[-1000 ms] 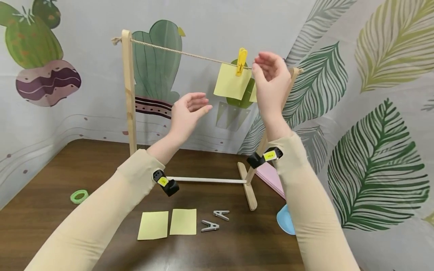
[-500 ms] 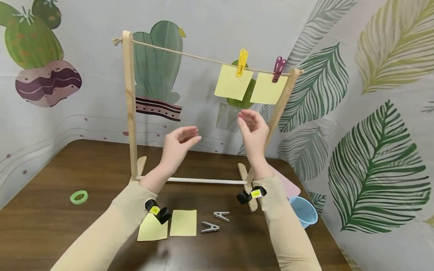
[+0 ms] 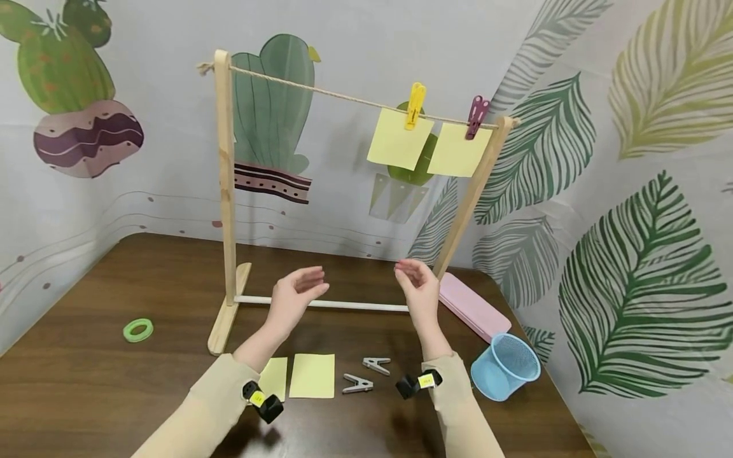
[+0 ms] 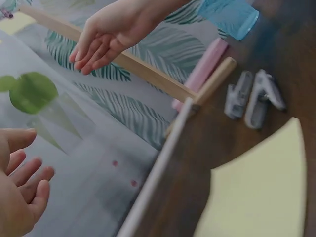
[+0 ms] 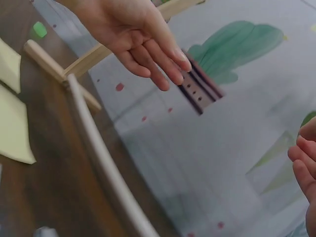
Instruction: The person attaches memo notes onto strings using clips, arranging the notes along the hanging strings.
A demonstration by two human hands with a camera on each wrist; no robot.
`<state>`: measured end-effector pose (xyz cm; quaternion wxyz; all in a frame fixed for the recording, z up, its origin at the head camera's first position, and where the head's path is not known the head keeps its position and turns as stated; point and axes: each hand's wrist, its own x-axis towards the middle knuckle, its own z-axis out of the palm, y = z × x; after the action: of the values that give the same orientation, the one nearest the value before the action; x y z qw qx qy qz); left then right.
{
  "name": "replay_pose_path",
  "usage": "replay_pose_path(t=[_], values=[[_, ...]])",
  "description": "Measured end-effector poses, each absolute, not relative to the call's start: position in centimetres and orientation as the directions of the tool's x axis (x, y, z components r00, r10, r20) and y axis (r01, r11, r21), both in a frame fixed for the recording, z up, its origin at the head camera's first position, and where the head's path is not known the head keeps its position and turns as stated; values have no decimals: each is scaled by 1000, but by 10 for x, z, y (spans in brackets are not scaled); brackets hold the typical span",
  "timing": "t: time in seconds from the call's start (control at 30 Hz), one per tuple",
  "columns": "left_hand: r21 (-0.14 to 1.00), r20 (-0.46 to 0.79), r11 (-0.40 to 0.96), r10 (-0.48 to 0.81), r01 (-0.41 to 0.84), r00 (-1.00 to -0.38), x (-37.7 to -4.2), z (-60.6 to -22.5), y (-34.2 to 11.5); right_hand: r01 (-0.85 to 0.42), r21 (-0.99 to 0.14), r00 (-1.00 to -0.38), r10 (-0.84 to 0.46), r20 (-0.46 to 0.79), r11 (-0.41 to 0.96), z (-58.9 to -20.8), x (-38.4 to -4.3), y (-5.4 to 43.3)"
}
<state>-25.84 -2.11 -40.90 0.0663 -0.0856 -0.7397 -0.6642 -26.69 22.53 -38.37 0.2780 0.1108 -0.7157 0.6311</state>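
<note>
Both hands hover over the table in front of the wooden rack's white crossbar (image 3: 357,306). My left hand (image 3: 292,299) has relaxed fingers and holds nothing. Likewise bare, my right hand (image 3: 420,292) has its fingers loosely bent. Below them lie two yellow sticky notes (image 3: 312,376), one partly behind the left wrist, and two grey clothespins (image 3: 357,383). On the rope (image 3: 332,93) above, a yellow clothespin (image 3: 415,106) clips one sticky note (image 3: 400,140). A purple clothespin (image 3: 477,117) clips another sticky note (image 3: 460,150) near the right post.
The rack's left post (image 3: 226,178) and right post (image 3: 472,197) rise from wooden feet. A pink case (image 3: 474,307) and a blue mesh cup (image 3: 505,367) stand on the right. A green ring (image 3: 138,330) lies at the left. A patterned cloth hangs behind the table.
The right hand has come away from the rope, uncovering the purple clothespin and its note. Both hands have moved down toward the table. The hanging notes stay in place.
</note>
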Motion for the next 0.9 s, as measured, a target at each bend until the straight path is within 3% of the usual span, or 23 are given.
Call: replay_pose_path(t=[0.17, 0.43, 0.9], values=[[975, 154, 145, 111, 169, -982, -254, -433, -21, -465, -857, -861, 113, 496, 221, -403, -254, 229], [958, 92, 245, 234, 150, -968, -245, -457, -28, -334, -866, -941, -87, 326, 371, -411, -226, 233], [885, -2, 410, 475, 219, -880, -245, -463, -46, -298, -855, -920, -367, 139, 424, -429, -226, 248]])
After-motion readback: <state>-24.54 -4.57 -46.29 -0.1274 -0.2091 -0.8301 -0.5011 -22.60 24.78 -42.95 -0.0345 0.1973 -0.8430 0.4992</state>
